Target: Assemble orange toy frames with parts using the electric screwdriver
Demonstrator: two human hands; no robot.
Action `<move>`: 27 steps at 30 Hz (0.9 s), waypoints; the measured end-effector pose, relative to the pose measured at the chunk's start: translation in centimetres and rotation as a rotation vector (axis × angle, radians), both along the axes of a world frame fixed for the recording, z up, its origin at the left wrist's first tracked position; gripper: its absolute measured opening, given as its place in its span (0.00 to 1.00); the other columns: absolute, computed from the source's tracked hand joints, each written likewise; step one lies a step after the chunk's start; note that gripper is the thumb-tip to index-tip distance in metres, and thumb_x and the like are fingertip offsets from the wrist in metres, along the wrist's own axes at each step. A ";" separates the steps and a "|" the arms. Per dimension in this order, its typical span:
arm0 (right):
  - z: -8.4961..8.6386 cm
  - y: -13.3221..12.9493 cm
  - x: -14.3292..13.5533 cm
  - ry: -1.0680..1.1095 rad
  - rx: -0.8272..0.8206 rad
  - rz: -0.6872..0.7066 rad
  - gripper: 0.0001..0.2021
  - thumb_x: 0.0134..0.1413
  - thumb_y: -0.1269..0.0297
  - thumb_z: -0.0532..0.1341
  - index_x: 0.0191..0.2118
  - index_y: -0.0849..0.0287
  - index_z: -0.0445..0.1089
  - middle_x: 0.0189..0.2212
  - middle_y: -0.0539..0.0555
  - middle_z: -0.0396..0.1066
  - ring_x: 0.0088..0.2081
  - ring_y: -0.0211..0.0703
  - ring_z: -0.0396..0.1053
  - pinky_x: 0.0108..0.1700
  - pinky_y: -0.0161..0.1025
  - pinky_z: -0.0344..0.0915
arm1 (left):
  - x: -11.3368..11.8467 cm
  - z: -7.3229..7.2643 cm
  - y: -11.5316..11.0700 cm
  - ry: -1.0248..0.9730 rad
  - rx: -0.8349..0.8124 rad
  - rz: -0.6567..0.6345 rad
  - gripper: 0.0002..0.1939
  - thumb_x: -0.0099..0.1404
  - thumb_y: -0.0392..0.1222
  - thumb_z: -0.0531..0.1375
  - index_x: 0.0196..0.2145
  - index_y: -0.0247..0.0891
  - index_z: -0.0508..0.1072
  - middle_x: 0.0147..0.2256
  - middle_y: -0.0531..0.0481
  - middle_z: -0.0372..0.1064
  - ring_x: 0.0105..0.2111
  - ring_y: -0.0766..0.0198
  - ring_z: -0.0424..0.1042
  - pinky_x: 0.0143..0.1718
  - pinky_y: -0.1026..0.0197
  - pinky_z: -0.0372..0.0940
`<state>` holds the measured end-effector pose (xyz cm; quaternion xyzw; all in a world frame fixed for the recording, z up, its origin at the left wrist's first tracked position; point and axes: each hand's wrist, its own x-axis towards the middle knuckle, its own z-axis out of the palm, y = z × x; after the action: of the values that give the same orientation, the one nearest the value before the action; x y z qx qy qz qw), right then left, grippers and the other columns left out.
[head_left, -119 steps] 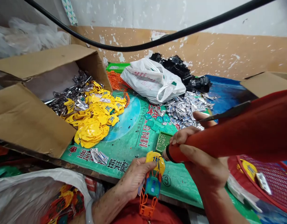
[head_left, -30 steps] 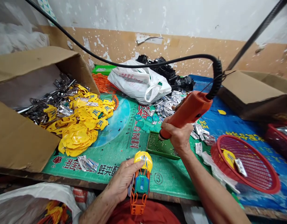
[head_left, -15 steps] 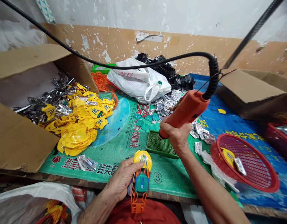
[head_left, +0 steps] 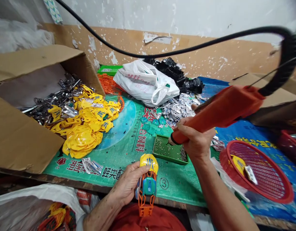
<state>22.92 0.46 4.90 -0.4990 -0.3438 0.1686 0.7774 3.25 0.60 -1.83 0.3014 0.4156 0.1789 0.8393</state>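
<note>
My left hand (head_left: 132,179) is closed on a small plastic toy car body (head_left: 149,187) near the table's front edge, the thumb pressing its yellow front part. The body has a green and blue middle and an orange frame at the near end. My right hand (head_left: 198,141) is wrapped round a red electric screwdriver (head_left: 220,110), held slanted with its black-ringed nose low and to the left. That nose is over the green perforated tray (head_left: 170,160), in which small screws lie. The driver's tip is too small to make out.
A tipped cardboard box (head_left: 22,134) at left spills yellow shells (head_left: 82,141) and dark parts. A white plastic bag (head_left: 145,83), silver pieces (head_left: 180,107) and black parts (head_left: 176,73) lie behind. At right stands a red basket (head_left: 260,173); a black cable (head_left: 162,55) hangs overhead.
The screwdriver has tipped over further, its rear end swinging right and towards me while its nose stays over the tray. My left hand keeps the car body in nearly the same place.
</note>
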 end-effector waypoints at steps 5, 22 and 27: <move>1.9 -2.3 -2.2 0.096 0.055 0.250 0.19 0.35 0.74 0.65 0.39 0.55 0.70 0.21 0.45 0.69 0.23 0.40 0.68 0.28 0.41 0.66 | 0.3 -0.2 0.1 -0.017 -0.060 0.043 0.13 0.52 0.40 0.68 0.34 0.29 0.77 0.28 0.45 0.76 0.23 0.68 0.70 0.24 0.68 0.65; 0.7 -4.0 -4.7 0.111 -0.014 0.434 0.30 0.41 0.66 0.69 0.53 0.47 0.61 0.24 0.46 0.69 0.27 0.41 0.67 0.33 0.45 0.66 | 0.5 0.0 0.2 -0.105 -0.140 0.106 0.13 0.48 0.36 0.69 0.33 0.29 0.75 0.26 0.46 0.75 0.22 0.67 0.71 0.27 0.67 0.67; 0.6 -4.1 -4.8 0.109 -0.019 0.435 0.29 0.42 0.68 0.68 0.52 0.47 0.61 0.24 0.46 0.69 0.27 0.41 0.67 0.33 0.44 0.66 | 0.5 0.1 0.2 -0.096 -0.159 0.114 0.14 0.47 0.36 0.69 0.33 0.28 0.75 0.26 0.46 0.75 0.22 0.66 0.71 0.26 0.66 0.67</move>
<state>18.08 -3.64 5.50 -0.4104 -0.3991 0.3625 0.7354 3.77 0.76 -1.76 0.2009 0.4042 0.2070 0.8680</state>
